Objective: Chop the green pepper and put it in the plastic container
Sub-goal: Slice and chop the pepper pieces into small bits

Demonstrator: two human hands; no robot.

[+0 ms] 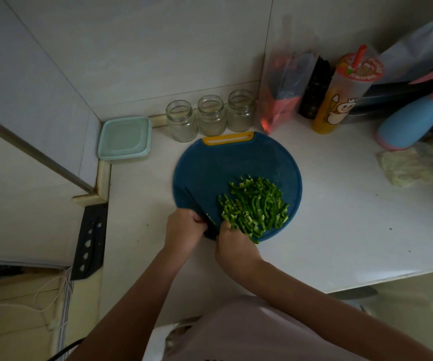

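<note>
Chopped green pepper strips [255, 205] lie in a pile on the near right part of a round blue cutting board [226, 162]. My left hand [184, 229] grips a dark knife [209, 225] at the board's near edge, its blade pointing away to the left of the pile. My right hand [233, 247] sits just right of the knife, its fingers curled down onto the near edge of the pile. The plastic container [124, 138], with a mint-green lid on it, stands in the back left corner of the counter.
Three empty glass jars [211, 115] line the wall behind the board. To their right stand a plastic bag [281, 100], a dark bottle [314, 87], a lidded drink cup [340, 97] and a blue spray bottle [413, 118]. A knife sheath [89, 242] lies at the counter's left edge.
</note>
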